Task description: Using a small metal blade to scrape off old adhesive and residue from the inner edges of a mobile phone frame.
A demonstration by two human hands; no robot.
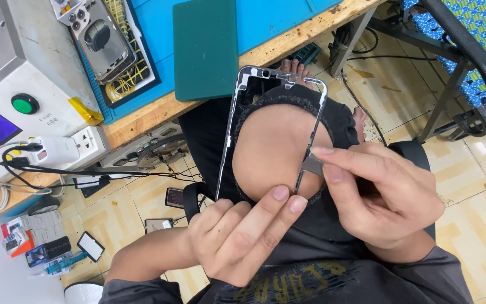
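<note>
Nearest, left hand [237,236] pinching the bottom edge of a bare phone frame [271,132], held upright over the lap. Just right, right hand [381,202] clamping a small flat blade [312,164] against the frame's right rail. Open room through the frame's middle, a torn knee behind. Farther, workbench edge [158,112] with green mat [205,48], well apart

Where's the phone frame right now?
Head view, centre: the phone frame is held by the left hand over the knee, with the right hand scraping its right edge.
</note>
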